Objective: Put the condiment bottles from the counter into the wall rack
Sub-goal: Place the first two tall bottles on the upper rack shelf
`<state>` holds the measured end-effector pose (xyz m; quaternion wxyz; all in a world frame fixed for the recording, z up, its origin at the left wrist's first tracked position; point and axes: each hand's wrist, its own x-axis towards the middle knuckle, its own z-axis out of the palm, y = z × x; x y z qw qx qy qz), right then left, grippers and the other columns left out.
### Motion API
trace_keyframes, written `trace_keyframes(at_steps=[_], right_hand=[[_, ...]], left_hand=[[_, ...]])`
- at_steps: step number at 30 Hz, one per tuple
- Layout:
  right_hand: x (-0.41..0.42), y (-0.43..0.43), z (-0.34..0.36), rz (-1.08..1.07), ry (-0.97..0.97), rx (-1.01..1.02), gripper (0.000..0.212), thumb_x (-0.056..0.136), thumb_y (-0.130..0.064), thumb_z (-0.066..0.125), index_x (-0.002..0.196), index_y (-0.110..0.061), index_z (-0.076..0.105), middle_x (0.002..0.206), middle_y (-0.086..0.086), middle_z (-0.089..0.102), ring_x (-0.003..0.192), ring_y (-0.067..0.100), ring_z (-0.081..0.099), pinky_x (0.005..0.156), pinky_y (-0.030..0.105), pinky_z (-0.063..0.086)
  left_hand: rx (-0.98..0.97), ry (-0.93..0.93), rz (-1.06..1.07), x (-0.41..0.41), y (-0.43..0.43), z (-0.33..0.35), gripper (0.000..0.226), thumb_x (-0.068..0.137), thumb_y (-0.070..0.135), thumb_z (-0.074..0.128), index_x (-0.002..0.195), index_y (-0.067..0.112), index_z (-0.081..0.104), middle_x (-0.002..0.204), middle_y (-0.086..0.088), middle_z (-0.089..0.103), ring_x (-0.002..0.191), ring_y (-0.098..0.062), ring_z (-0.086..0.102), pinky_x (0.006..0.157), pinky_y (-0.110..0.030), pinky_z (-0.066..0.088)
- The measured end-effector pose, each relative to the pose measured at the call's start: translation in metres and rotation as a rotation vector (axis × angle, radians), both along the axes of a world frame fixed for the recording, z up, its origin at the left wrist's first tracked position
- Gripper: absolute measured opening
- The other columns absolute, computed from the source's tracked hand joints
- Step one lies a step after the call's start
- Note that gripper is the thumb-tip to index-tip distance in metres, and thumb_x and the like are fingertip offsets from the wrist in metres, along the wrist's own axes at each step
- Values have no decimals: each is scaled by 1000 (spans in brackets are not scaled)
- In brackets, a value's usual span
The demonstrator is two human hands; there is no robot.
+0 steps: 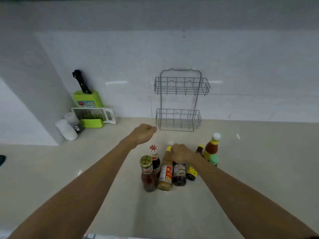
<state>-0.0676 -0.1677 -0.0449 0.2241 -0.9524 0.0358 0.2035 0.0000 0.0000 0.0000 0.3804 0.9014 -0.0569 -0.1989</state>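
Observation:
Several condiment bottles stand in a cluster on the beige counter (172,209). My right hand (180,155) is closed over the top of a dark sauce bottle (179,175) in the middle of the cluster. A tan bottle with a red label (166,176) stands just left of it, touching my fingers. My left hand (144,132) hovers loosely curled and holds nothing, left of the lower basket of the two-tier wire wall rack (179,100). Both rack baskets hold nothing. An orange sauce bottle with a white cap (211,146) stands at the cluster's right.
At the back left stand a green knife holder with a black-handled knife (87,99), a white grater (94,114) and two pale shakers (66,129). A grey wall corner (34,100) juts out on the left. A dark object (2,159) shows at the left edge.

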Motion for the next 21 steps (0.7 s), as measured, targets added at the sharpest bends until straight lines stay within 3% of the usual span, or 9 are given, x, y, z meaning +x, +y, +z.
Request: trace_keyframes(at_steps=[3,5,7,11,15,19,21], right_hand=[[13,4,-17,-15,66,-19,33,97,-20,48,118,5,56,118,18,58,107,32,58,76,31,42],[25,8,-30,14,71,-49,28,95,-17,50,112,2,60,119,18,62,106,31,60,79,32,44],[34,14,-40,26,55,-86,29,91,-19,55,111,0,61,114,17,66,102,30,62,77,33,45],[48,23,-53,-72,60,-86,49,87,-28,57,129,-2,51,114,14,66,100,30,64,78,35,48],[62,27,-64,-75,90,-44,45,89,-37,59,121,-5,57,118,16,64,104,31,63,79,35,49],[73,28,-68,-49,128,6,41,88,-34,63,116,-5,58,115,16,66,99,30,64,69,32,46],[78,25,-68,-43,163,29,39,87,-34,62,114,-5,58,113,16,65,95,31,65,67,35,53]], left_hand=[[-39,84,61,9,8,-13,49,99,45,44,126,7,60,124,-11,65,111,-26,60,91,-37,47],[-80,135,90,12,12,-22,44,98,43,45,120,9,63,117,-10,68,102,-24,62,82,-34,47],[-105,189,109,14,13,-30,41,98,42,47,118,10,63,115,-8,69,101,-23,64,83,-35,49],[-155,273,134,19,18,-46,42,97,44,50,121,12,63,113,-4,71,99,-20,67,84,-35,51],[-169,311,172,29,23,-59,38,96,42,52,116,13,65,110,-4,74,95,-19,69,85,-36,53],[-171,333,159,37,22,-66,35,97,38,52,118,13,64,111,-5,73,98,-20,70,86,-37,53],[-163,343,137,39,20,-70,34,97,36,52,120,14,63,112,-4,73,99,-20,70,88,-38,54]])
